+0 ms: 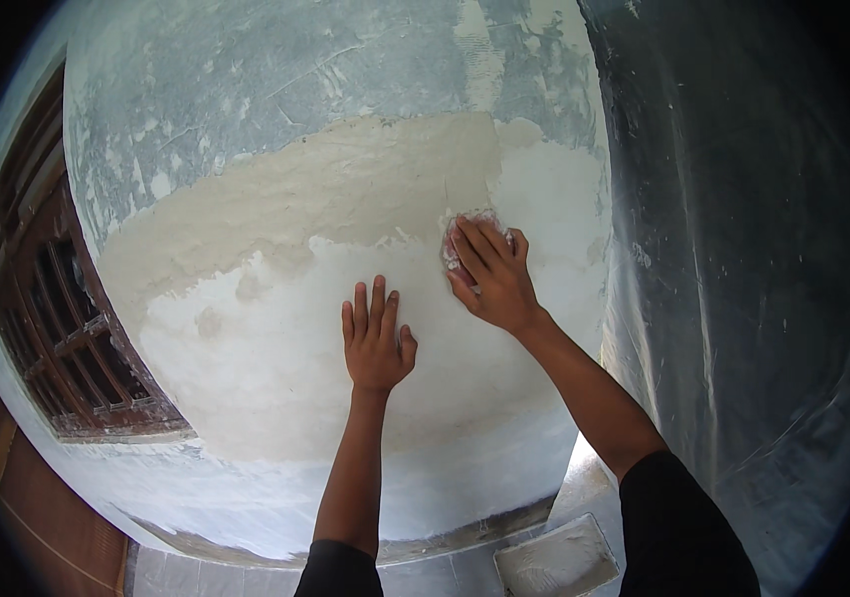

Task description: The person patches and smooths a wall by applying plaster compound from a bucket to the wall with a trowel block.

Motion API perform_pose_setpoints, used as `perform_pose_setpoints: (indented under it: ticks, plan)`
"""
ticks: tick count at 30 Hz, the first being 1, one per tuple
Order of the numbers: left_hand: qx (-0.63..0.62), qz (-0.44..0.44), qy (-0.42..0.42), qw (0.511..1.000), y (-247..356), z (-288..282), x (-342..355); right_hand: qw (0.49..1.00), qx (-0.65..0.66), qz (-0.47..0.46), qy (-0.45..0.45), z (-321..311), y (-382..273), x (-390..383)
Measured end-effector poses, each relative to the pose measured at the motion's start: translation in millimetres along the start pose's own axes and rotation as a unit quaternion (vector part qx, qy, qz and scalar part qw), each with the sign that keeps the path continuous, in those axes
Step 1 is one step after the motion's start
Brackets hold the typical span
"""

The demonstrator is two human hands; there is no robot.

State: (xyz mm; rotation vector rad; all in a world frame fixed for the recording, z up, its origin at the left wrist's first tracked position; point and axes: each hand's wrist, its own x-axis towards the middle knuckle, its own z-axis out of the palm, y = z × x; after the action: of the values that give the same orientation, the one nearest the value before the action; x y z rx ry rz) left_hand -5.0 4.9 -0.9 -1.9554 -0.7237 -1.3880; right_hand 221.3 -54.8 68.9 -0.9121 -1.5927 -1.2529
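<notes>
A wall [276, 368] fills the middle of the view, its lower part coated in smooth white and its band above in damp-looking beige. My right hand [494, 277] presses a pinkish sponge-like pad [455, 254], smeared with white, against the coating; its fingers cover much of the pad, so its exact kind is hard to tell. Lower and to the left, my left hand [375, 343] lies against the white surface with fingers stretched out and nothing in it.
Above the beige band the wall is patchy blue-grey. A brown wooden window frame with bars [82, 328] is set in at the left. Dark translucent sheeting [743, 249] hangs at the right. Down by my right sleeve lies a rectangular tub [559, 559] with pale residue.
</notes>
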Motion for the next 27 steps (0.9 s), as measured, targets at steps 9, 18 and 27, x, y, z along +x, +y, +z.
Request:
perform_pose_setpoints:
  ticks: [9,18,27]
  plan:
    - [0.005,-0.007,0.015,1.0,6,-1,3,0.998,0.016,0.039,0.052,-3,5,45]
    - [0.01,-0.011,0.023,1.0,1,-1,-1,0.998,0.049,0.039,-0.012,-11,-19,-18]
    - [0.006,-0.007,0.021,1.0,3,1,0,0.999,0.023,0.043,0.015,5,-22,7]
